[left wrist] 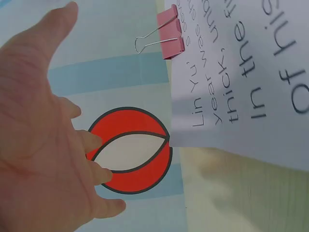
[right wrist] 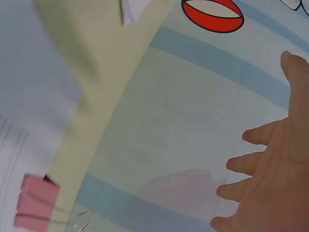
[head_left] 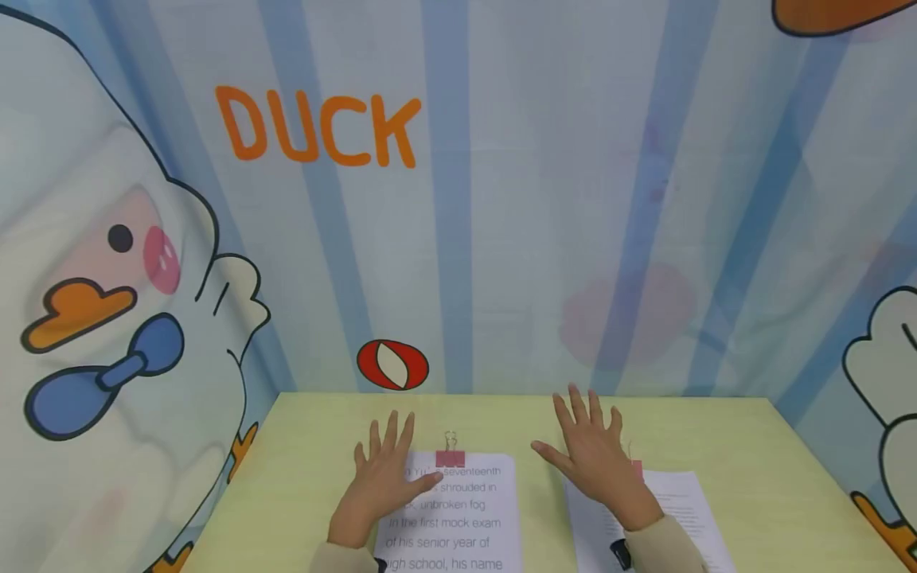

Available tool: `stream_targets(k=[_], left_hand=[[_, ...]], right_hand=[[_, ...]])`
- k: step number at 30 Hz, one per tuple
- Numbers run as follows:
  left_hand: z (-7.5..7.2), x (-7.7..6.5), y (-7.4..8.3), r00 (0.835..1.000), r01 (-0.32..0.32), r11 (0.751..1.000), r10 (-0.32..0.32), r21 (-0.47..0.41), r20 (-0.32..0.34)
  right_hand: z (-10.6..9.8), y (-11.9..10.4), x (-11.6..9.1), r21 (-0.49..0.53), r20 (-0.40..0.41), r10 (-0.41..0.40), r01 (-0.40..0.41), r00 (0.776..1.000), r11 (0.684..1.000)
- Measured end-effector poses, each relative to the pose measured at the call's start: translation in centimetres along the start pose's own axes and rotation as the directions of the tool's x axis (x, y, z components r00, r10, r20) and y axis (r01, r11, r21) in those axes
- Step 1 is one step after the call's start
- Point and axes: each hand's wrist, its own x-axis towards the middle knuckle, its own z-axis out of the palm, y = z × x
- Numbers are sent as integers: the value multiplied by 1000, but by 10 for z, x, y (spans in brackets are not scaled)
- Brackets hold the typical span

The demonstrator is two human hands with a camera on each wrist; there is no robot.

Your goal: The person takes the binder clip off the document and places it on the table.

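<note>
My left hand (head_left: 381, 479) is held with fingers spread over the left edge of a stack of large-print paper (head_left: 458, 509). A pink binder clip (head_left: 450, 458) with wire handles grips the top of that stack. Nothing is in the left palm (left wrist: 43, 140) in the left wrist view. My right hand (head_left: 596, 458), also with spread fingers, hovers over a second paper stack (head_left: 680, 509) in smaller print. Its pink clip (right wrist: 36, 203) shows at lower left in the right wrist view, and in the head view the hand partly hides it. The right palm (right wrist: 277, 179) holds nothing.
Both stacks lie on a pale yellow table (head_left: 308, 446), side by side with a gap between them. Behind the table hangs a striped blue and white cloth (head_left: 530, 199) printed with ducks, a red ball (head_left: 392, 364) and orange lettering (head_left: 318, 127).
</note>
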Motion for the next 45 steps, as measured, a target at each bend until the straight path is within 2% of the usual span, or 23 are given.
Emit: stream_targets(k=[5,9,14,20,23,26,30,36,38,45], left_hand=[[4,8,2,998,63,996,-64,-68,-12],[10,12,1,993,113,988,-115,-103,-10],[18,11,-3,991,131,983,-133,-130,-3],[17,10,-8,984,175,973,-179,-152,-9],[19,10,-11,978,203,965,-206,-167,-3],[22,9,-13,979,203,961,-203,-185,18],[23,11,-14,985,172,968,-171,-181,20],[22,10,-14,993,112,988,-110,-107,33],[22,9,-14,995,92,990,-88,-107,36],[23,7,-12,996,80,988,-75,-135,42]], right_hand=[[1,-11,21,28,-22,-18,19,1000,999],[6,-21,34,81,1,-13,13,1000,997],[18,-31,41,144,16,-9,7,1000,990],[37,-44,51,196,-98,-13,32,995,980],[45,-49,54,223,-112,-12,37,994,974],[53,-53,55,240,-104,-3,28,995,970],[61,-58,58,284,-120,-1,36,993,958],[74,-66,60,413,-171,17,56,985,909],[78,-69,60,448,-170,30,51,985,892],[98,-73,59,455,-34,-4,19,999,890]])
